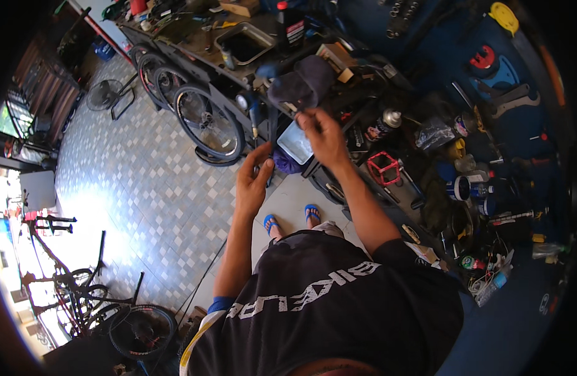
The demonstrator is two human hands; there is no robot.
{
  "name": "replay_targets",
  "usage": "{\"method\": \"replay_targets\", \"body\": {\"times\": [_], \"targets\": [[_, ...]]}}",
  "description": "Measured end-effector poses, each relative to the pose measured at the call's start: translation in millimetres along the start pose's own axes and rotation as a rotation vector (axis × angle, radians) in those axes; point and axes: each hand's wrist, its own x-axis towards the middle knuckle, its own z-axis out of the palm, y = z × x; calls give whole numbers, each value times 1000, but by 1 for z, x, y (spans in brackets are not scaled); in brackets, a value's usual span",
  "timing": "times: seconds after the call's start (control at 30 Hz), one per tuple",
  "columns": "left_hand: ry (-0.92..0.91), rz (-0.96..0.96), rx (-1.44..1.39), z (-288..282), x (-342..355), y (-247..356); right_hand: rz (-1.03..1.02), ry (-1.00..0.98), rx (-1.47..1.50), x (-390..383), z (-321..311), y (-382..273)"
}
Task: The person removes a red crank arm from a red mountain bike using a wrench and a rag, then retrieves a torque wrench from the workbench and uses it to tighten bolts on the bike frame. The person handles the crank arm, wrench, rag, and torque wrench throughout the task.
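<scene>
My left hand (pixel 254 182) is raised in front of me, fingers bent and thumb apart, with nothing visible between them. Its fingertips are just below a slim upright tool (pixel 254 119) with a blue body and a brass-coloured tip. Opposite it, my right hand (pixel 326 139) pinches thumb and fingers together; a small pale end shows at the fingertips, too small to name. Beside that hand sits a shallow light-blue tray (pixel 296 143), with a bundle of purple cloth (pixel 287 161) under its near left side. A dark grey cloth or cap (pixel 304 81) lies just beyond the right hand.
The cluttered workbench holds a metal pan (pixel 246 42), a black bottle with a red cap (pixel 291 25), a spray can (pixel 388 120) and a red pedal (pixel 383 168). Bicycle wheels (pixel 207 122) lean along its left side. Bicycle frames (pixel 56 269) stand at the lower left.
</scene>
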Motion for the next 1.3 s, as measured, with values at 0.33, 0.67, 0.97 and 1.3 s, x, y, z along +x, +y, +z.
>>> {"method": "replay_targets", "body": {"times": [0.33, 0.67, 0.97, 1.3], "targets": [[33, 325, 634, 86, 66, 0, -35, 266, 8, 34, -128, 40], [-73, 24, 1061, 124, 212, -24, 72, 25, 105, -22, -167, 73], [293, 424, 420, 154, 260, 86, 164, 49, 175, -29, -185, 92], [11, 258, 1008, 91, 244, -11, 33, 92, 3, -10, -153, 60]]}}
